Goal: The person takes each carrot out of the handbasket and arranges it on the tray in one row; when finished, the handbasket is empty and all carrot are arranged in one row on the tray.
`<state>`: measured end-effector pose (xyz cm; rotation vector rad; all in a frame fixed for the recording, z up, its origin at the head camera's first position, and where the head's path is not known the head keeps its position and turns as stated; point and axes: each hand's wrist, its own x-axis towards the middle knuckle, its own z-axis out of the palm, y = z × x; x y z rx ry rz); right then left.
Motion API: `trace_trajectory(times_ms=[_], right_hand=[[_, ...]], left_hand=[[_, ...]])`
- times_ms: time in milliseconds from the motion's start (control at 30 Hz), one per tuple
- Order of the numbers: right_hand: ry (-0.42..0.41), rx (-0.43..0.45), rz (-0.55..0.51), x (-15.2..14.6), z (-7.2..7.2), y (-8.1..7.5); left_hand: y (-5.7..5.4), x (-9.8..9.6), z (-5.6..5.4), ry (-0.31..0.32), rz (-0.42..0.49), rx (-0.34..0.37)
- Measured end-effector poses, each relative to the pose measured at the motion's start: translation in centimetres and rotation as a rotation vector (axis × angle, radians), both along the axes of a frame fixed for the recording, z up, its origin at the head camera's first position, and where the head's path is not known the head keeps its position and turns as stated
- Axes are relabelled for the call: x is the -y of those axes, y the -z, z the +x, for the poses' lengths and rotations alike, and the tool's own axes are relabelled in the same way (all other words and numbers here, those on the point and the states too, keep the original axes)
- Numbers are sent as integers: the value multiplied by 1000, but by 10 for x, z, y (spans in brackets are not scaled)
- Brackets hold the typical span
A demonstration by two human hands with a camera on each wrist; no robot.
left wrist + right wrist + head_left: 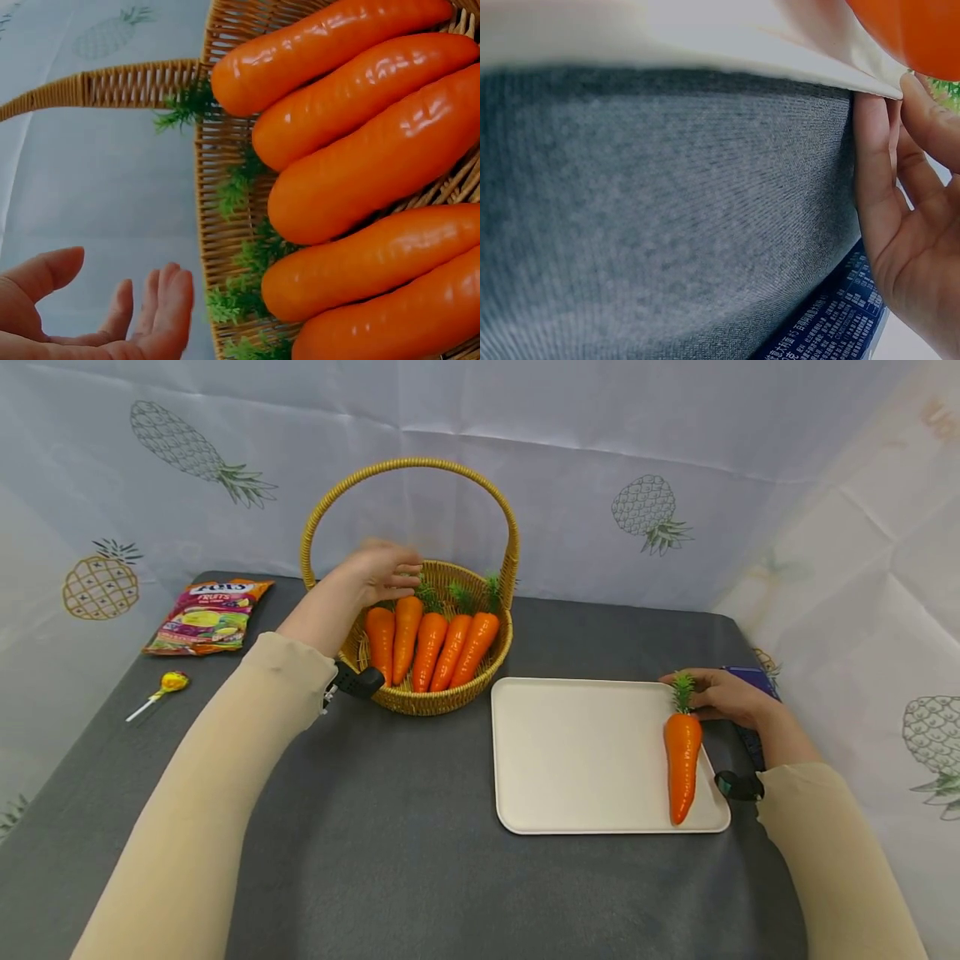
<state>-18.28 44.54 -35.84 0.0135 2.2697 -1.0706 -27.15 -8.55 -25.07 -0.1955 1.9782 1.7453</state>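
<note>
My left hand (381,573) hovers over the back left of a wicker basket (427,703), its fingers loosely bent and nothing between them. Several orange carrots (429,652) with green tops lie side by side in that basket. In the left wrist view the hand (120,330) is apart from the carrots (375,172), near their leafy ends. At the far right corner of a cream tray (577,752), my right hand (723,695) grips the rim. The right wrist view has the thumb above the tray edge and fingers below. One carrot (682,764) lies along the tray's right side.
A candy bag (206,618) and a yellow lollipop (174,682) lie at the left of the dark grey table (405,843). The basket's tall handle (412,463) arches above it. A dark blue package (832,315) with white print is beside the right hand.
</note>
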Motion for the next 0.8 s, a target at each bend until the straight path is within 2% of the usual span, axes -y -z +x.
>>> trace_trajectory(times_ms=[100,233,367,600,800], right_hand=[[-1,-1,2,0,0,0],[0,-1,1,0,0,-1],[8,6,-9,2,1,-2],[8,11,-17,3,1,-4],[12,12,-18,3,1,-2]], left_hand=[[3,1,-3,-23,-35,1],[6,2,-7,-47,-154,-17],[8,4,-6,-55,-246,-4],[11,9,-3,-59,-255,47],[15,10,-1,-37,-273,62]])
